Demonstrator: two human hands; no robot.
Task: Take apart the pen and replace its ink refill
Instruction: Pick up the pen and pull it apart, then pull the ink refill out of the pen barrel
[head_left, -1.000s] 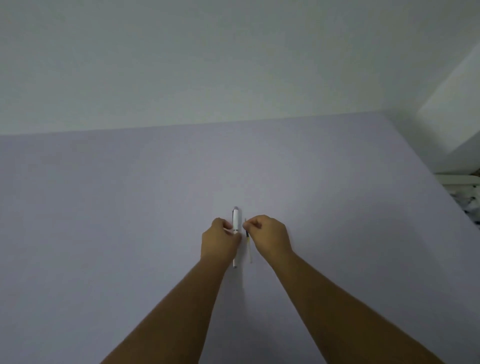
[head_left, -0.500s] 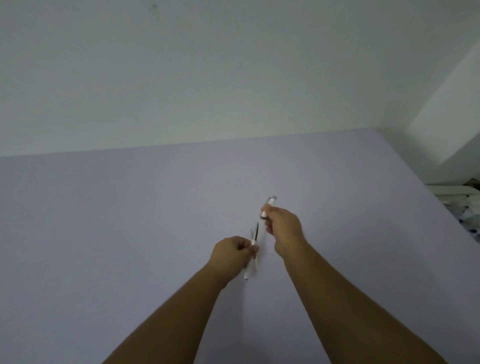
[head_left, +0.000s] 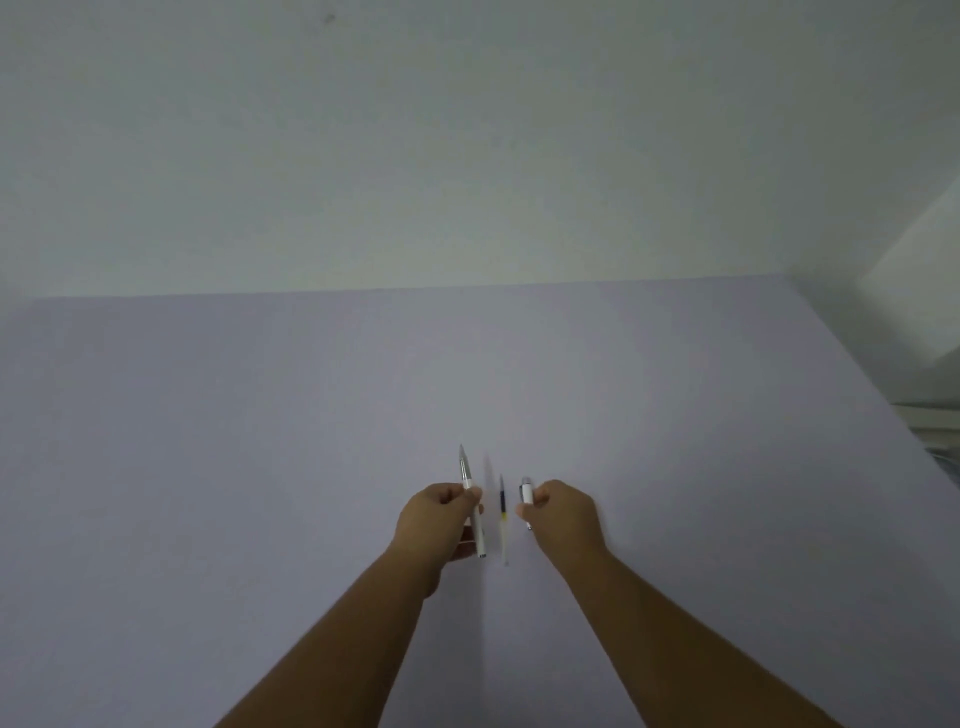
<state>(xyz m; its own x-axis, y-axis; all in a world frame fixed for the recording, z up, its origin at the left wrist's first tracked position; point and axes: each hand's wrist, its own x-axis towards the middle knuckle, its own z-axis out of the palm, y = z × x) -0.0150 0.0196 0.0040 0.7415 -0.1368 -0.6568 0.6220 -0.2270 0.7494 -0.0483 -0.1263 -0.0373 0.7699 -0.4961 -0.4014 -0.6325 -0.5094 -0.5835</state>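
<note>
The pen is in two pieces. My left hand (head_left: 440, 522) grips the white front barrel (head_left: 471, 503), its silver tip pointing away from me. My right hand (head_left: 565, 512) is closed on the short white rear part of the pen (head_left: 526, 491). Between the two hands a thin ink refill (head_left: 502, 512), dark at the far end and yellowish nearer me, lies lengthwise, blurred; whether it rests on the table or is in the air I cannot tell.
A pale lilac table (head_left: 260, 441) fills the lower view and meets a plain white wall at the back. Its right edge runs diagonally, with white furniture (head_left: 930, 421) beyond it.
The pen has come apart. My hands swapped positions across frames and now sit side by side, and the refill that was sticking out of the barrel is now loose between them.
</note>
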